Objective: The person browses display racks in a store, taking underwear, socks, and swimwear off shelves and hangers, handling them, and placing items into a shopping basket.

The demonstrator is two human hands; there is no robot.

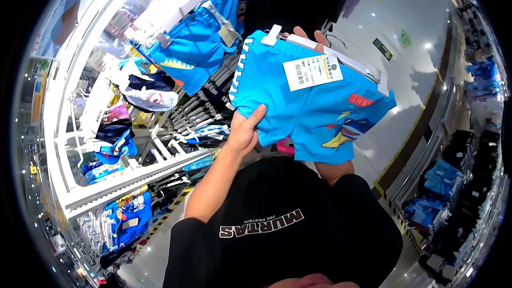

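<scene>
A pair of bright blue swim shorts with a shark print hangs from a white clip hanger in front of my chest. A white price tag lies over its waistband. My left hand grips the side of a leg near the hem, thumb on the front and fingers hidden behind the cloth. Behind the shorts, my right hand reaches up to the hanger; only its fingertips show above the bar, one against it. Its palm is covered by the shorts.
Left of me, a white display rack carries more clothes and several white hangers. Similar blue shorts hang at its upper end. Shelves with dark and blue garments line the right side. A pale tiled aisle runs between them.
</scene>
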